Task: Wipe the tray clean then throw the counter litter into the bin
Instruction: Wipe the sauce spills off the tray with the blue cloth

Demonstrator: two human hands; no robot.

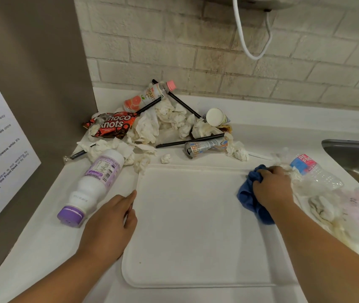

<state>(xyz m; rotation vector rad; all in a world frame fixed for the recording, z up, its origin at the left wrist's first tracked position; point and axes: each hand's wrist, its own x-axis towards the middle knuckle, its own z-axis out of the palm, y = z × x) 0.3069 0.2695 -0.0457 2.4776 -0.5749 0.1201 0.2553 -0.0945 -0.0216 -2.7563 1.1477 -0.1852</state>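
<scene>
Both forearms reach forward; the left hand (110,221) lies flat, fingers extended; the right hand (272,189) grips a crumpled blue cloth (246,193).

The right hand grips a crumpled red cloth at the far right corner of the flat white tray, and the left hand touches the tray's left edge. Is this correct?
Only the colour is wrong: the head view shows the right hand gripping a crumpled blue cloth at that corner of the flat white tray; the left hand touches its left edge.
</scene>
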